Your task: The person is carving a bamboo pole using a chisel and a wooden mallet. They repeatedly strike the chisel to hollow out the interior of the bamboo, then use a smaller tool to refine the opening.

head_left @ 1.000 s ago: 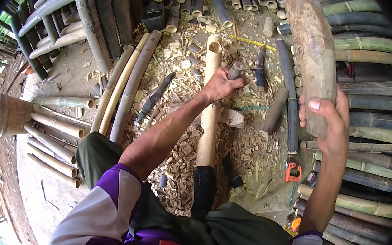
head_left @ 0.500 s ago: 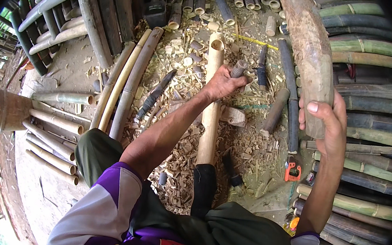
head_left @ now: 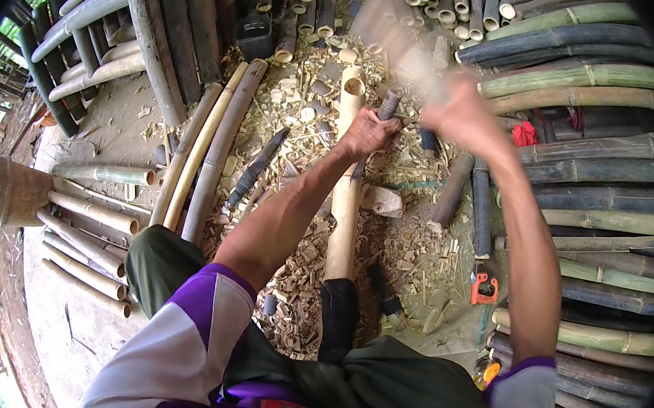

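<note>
- The pale bamboo pole [head_left: 344,206] stood almost straight up between the person's knees, with its open top just beside the left hand [head_left: 368,131].
- The left hand's fingers were curled tight around a dark tool handle [head_left: 387,105], which touched the pole's top edge.
- The right hand [head_left: 458,113] was just right of the pole's top, gripping a thick wooden club [head_left: 396,36]; both were blurred.
- I counted one pole, one club and one orange tool [head_left: 484,287] lying right of the pole's lower end.
</note>
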`<act>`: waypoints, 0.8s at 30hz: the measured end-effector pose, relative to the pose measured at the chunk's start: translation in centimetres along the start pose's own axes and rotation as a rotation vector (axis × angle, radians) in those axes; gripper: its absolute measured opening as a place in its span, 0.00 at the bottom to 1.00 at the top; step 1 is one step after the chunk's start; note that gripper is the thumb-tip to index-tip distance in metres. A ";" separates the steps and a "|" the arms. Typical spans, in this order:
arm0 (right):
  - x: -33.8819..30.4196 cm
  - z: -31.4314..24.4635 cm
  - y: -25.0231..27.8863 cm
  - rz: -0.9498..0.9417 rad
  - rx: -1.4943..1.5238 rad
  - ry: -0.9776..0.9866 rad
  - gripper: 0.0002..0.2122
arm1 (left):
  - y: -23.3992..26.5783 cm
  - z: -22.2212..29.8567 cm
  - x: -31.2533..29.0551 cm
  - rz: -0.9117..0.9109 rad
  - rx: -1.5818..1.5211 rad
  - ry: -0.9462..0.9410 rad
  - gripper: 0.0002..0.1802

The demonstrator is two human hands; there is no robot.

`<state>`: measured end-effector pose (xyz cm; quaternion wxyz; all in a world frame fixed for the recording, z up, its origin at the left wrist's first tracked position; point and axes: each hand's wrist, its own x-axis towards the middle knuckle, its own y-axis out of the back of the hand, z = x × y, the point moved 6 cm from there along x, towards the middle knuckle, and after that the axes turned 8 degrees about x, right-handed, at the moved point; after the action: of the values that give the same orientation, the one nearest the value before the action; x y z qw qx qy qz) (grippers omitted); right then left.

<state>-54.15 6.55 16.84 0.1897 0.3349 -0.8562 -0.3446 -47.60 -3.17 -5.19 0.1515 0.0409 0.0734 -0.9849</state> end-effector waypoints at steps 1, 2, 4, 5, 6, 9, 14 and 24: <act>-0.1 1.0 -1.7 -0.243 -0.160 -0.176 0.20 | -0.9 0.2 0.0 -0.075 0.166 0.038 0.16; 0.0 -1.0 -2.1 -0.305 -0.127 -0.189 0.23 | 0.7 -0.2 0.5 -0.007 0.357 -0.196 0.19; -1.4 -1.0 0.4 -0.178 0.107 -0.143 0.24 | -3.0 -0.4 -2.0 -0.140 0.190 -0.234 0.19; -2.1 -2.4 1.3 -0.119 0.233 -0.093 0.24 | -2.8 -0.1 -2.4 -0.155 0.304 -0.288 0.18; -3.8 -3.8 2.5 -0.069 0.381 -0.038 0.22 | -2.1 0.4 -2.4 -0.108 0.228 -0.223 0.16; -7.5 -5.2 5.5 0.049 0.600 0.013 0.21 | -0.5 2.0 -3.9 -0.021 0.081 -0.088 0.15; -10.8 -3.0 6.8 0.114 0.703 -0.078 0.20 | -2.2 2.5 -4.1 -0.056 0.180 -0.052 0.19; -7.1 -1.6 6.0 0.431 0.595 0.122 0.20 | -1.5 -1.2 0.4 -0.036 0.230 -0.078 0.15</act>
<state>-50.95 14.11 21.58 0.2031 0.2072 -0.9569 -0.0119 -48.41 -1.65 -6.25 0.1310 0.0185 -0.0453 -0.9902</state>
